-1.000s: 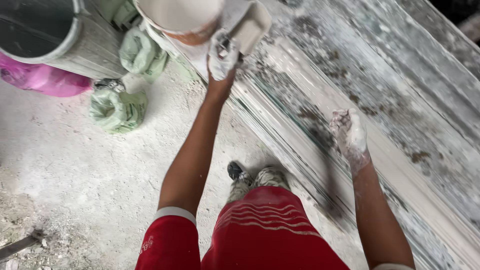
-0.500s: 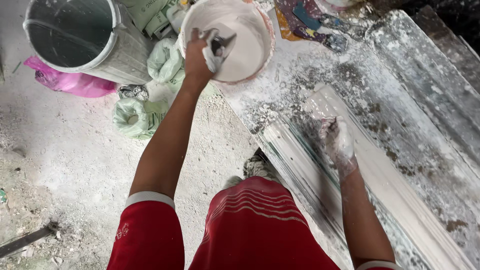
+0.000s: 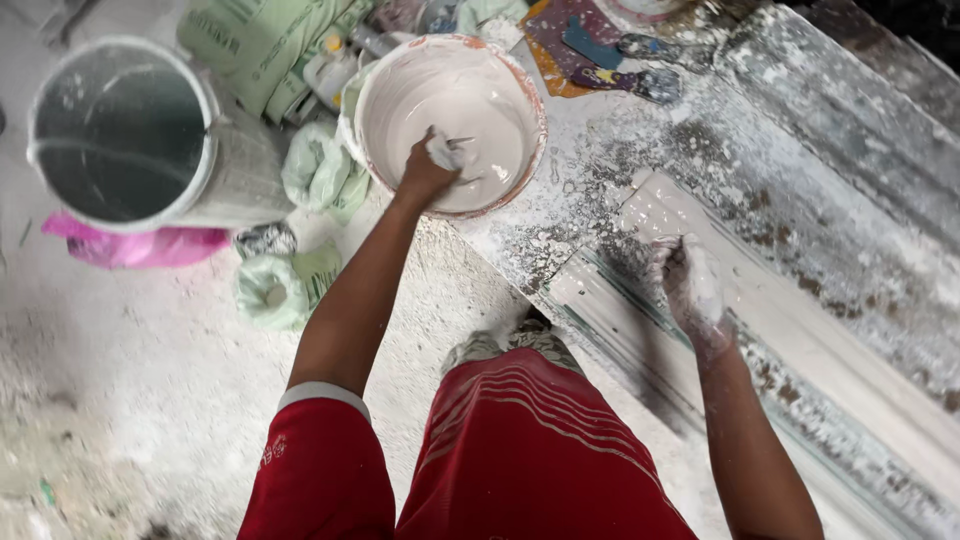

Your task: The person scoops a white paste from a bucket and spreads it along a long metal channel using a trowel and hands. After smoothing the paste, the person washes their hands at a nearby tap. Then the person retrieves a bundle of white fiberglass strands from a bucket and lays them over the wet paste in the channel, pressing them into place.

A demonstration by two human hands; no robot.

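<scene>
My left hand (image 3: 425,170) reaches into the round white plastic tub of pale wet plaster (image 3: 452,125), fingers closed on a small plaster-coated tool (image 3: 447,150) — far left of the long plaster-spattered workbench (image 3: 800,180). My right hand (image 3: 688,285), caked white, rests fingers curled on the long white moulded strip (image 3: 790,320) at the bench's near edge. Left, on the dusty grey concrete floor (image 3: 130,400) — an empty grey bucket (image 3: 130,135) and green sacks (image 3: 265,40).

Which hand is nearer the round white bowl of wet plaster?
Left. The left hand is inside the white bowl; the right hand rests on the long moulding beside it.
</scene>
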